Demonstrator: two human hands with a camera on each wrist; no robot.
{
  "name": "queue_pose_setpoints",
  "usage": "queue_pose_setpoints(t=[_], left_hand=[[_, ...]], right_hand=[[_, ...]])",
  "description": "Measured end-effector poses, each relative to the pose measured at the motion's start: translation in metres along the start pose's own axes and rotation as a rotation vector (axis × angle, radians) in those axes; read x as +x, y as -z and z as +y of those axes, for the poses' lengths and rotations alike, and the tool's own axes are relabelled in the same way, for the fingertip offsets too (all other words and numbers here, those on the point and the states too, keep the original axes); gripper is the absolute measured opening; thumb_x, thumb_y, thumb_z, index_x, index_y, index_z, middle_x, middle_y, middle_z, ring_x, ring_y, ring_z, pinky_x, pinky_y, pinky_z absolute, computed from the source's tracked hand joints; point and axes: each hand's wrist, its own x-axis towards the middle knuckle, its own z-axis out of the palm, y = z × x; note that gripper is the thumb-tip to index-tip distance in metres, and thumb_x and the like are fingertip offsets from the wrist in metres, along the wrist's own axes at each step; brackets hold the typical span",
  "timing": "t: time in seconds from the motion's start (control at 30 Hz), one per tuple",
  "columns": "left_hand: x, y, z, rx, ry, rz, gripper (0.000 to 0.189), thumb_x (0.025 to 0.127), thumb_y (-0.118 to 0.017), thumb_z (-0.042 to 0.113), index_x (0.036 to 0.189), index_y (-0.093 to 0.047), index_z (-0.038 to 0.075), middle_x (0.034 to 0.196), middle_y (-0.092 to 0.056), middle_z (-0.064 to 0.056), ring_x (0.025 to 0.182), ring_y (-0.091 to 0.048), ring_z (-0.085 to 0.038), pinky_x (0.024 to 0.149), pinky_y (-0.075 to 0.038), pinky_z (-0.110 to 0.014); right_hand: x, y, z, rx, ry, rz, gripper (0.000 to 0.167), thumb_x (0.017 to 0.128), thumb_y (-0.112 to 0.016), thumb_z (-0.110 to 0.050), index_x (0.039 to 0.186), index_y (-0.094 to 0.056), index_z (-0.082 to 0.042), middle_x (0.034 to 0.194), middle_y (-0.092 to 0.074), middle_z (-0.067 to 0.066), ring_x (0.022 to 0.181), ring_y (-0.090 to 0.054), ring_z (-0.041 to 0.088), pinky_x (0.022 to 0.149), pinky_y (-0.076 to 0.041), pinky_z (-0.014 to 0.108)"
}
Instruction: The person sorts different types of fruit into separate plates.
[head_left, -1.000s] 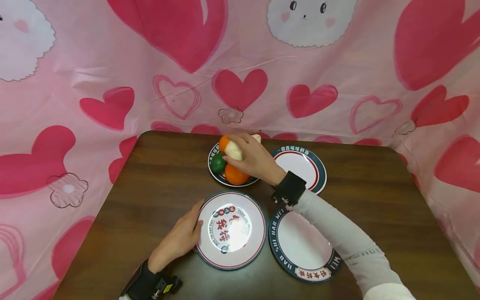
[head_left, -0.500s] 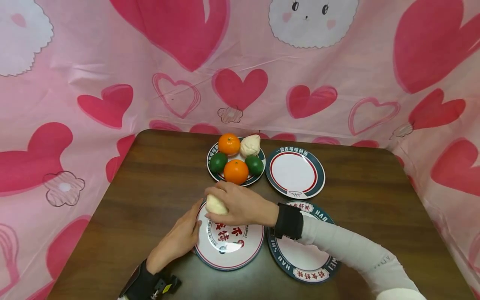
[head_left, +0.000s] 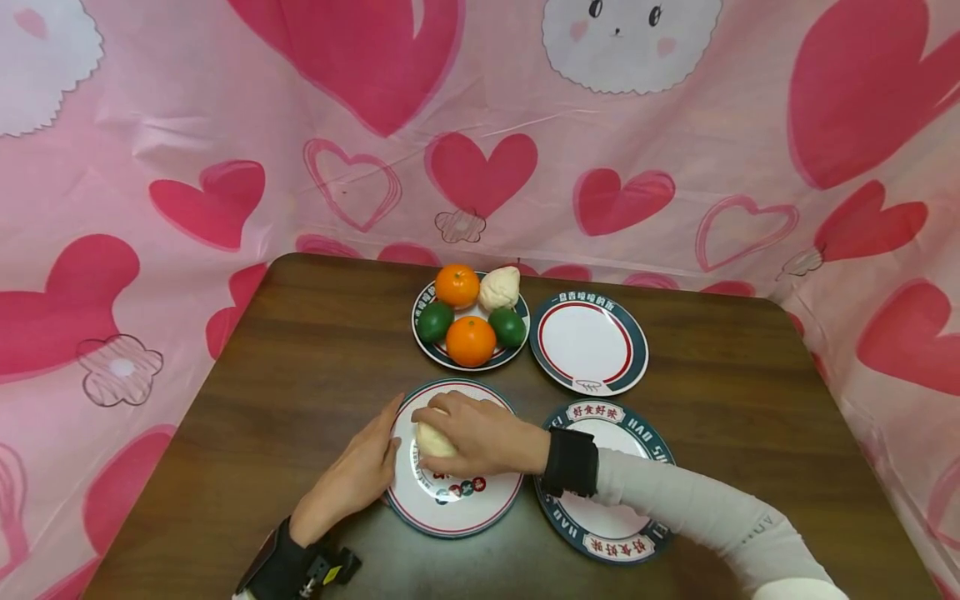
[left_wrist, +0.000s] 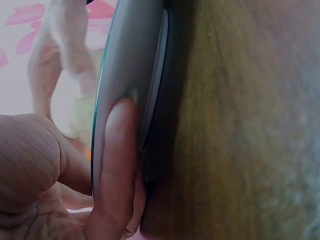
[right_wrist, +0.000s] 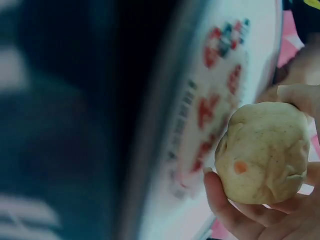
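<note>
In the head view my right hand (head_left: pixel 480 433) grips a cream-coloured bun (head_left: pixel 432 442) low over the printed white plate (head_left: pixel 480 512). The right wrist view shows the bun (right_wrist: pixel 265 155) between thumb and fingers, lumpy and folded, with a small orange spot. My left hand (head_left: pixel 352 471) holds the same plate by its left rim. In the left wrist view the thumb lies at the upper rim and a finger (left_wrist: pixel 120 150) presses the underside of the plate (left_wrist: pixel 132 55), whose foot ring shows close to the wooden table.
Behind stands a plate (head_left: pixel 431 350) bearing two oranges (head_left: pixel 471 341), two green fruits (head_left: pixel 435 322) and another bun (head_left: pixel 500 288). A bare plate (head_left: pixel 585 342) sits to its right. A larger blue-rimmed plate (head_left: pixel 600 537) lies under my right forearm. Pink heart-patterned cloth (head_left: pixel 480 192) hangs behind the table (head_left: pixel 300 358).
My right hand has brought the bun from the back plate toward me, over the printed plate. That plate's print has turned round. The left hand has stayed at its rim.
</note>
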Motion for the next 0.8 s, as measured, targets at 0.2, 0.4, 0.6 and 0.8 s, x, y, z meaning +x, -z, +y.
queue_pose_setpoints(t=[0.2, 0.4, 0.6, 0.8], left_hand=[[0.001, 0.0, 0.0, -0.011, 0.002, -0.013, 0.063, 0.104, -0.05, 0.004, 0.159, -0.021, -0.003, 0.16, -0.034, -0.029, 0.146, -0.039, -0.044, 0.116, -0.035, -0.06], [0.002, 0.0, -0.001, -0.014, 0.012, -0.017, 0.063, 0.104, -0.049, 0.004, 0.159, -0.019, -0.004, 0.159, -0.034, -0.031, 0.146, -0.039, -0.046, 0.116, -0.035, -0.061], [0.002, 0.0, -0.001, -0.016, 0.017, -0.012, 0.062, 0.104, -0.048, 0.004, 0.159, -0.019, -0.004, 0.16, -0.032, -0.031, 0.147, -0.037, -0.046, 0.117, -0.033, -0.062], [0.003, -0.001, -0.002, -0.02, 0.03, -0.017, 0.062, 0.105, -0.046, 0.004, 0.16, -0.019, -0.004, 0.162, -0.029, -0.03, 0.149, -0.033, -0.045, 0.119, -0.03, -0.061]], right_hand=[[-0.003, -0.006, 0.002, -0.025, 0.032, 0.008, 0.064, 0.094, -0.064, -0.057, 0.148, -0.049, -0.026, 0.136, -0.058, 0.0, 0.115, -0.058, 0.016, 0.083, -0.053, 0.022], [-0.001, 0.008, 0.011, -0.05, 0.021, 0.076, 0.074, 0.088, -0.062, -0.069, 0.149, -0.049, -0.029, 0.139, -0.058, -0.001, 0.124, -0.056, 0.019, 0.102, -0.053, 0.036], [0.007, 0.042, 0.039, -0.018, -0.013, 0.317, 0.064, 0.089, -0.07, -0.057, 0.14, -0.059, -0.02, 0.135, -0.062, 0.005, 0.119, -0.061, 0.021, 0.101, -0.055, 0.037], [0.021, 0.078, 0.092, -0.013, -0.223, 0.478, 0.061, 0.092, -0.07, -0.045, 0.142, -0.055, -0.014, 0.137, -0.057, 0.014, 0.113, -0.061, 0.03, 0.093, -0.059, 0.046]])
